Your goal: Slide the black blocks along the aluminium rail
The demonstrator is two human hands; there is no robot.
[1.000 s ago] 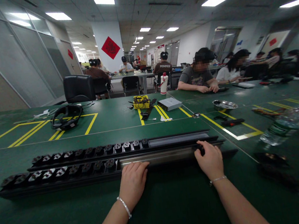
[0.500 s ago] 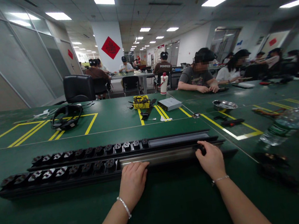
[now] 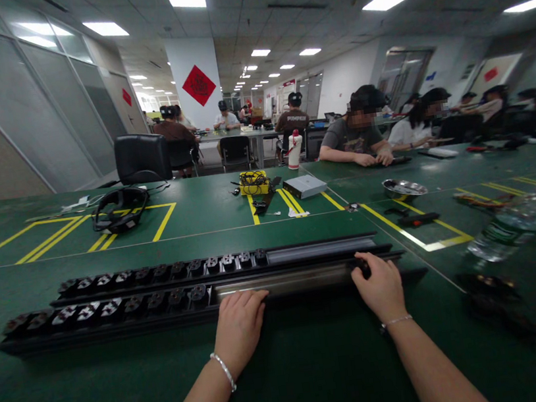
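Observation:
Two long black rails lie side by side across the green table. The near rail (image 3: 280, 284) has several black socket modules (image 3: 108, 308) slotted along its left half, and its right half is a bare metal channel. The far rail (image 3: 319, 249) is filled the same way. My left hand (image 3: 240, 327) rests on the near rail's front edge, fingers curled and lying flat on it. My right hand (image 3: 382, 288) is closed on a small black piece (image 3: 364, 268) in the near rail's channel, close to its right end.
A plastic water bottle (image 3: 501, 229) lies on its side at the right, with dark parts (image 3: 491, 299) in front of it. Farther back sit a headset (image 3: 120, 210), a yellow box (image 3: 253, 182), a grey box (image 3: 304, 186) and a metal bowl (image 3: 402, 189). People work at tables behind.

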